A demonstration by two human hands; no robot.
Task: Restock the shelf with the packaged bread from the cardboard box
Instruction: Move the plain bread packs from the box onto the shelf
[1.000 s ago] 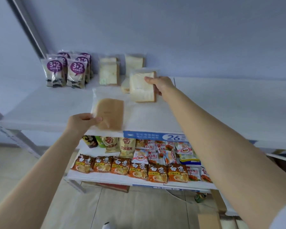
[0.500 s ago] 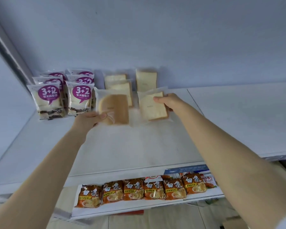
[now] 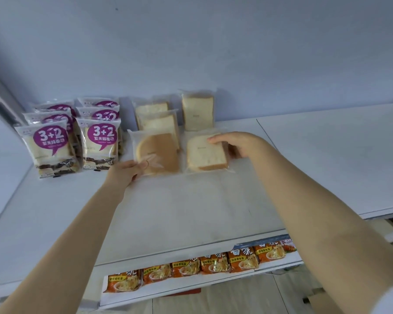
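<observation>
Packaged bread (image 3: 157, 152) on white shelf (image 3: 191, 207)

A shop, by the white shelf (image 3: 191, 211) stocked with rows of purple-label bread packs (image 3: 77, 137), clear-bagged sliced bread (image 3: 197, 112), and orange noodle packets (image 3: 213, 265) lined up below.

Clear glossy plastic wraps the bread packet (image 3: 156, 152) at the left hand (image 3: 125, 173); beneath it, the matt white shelf (image 3: 191, 205) is smooth.
</observation>
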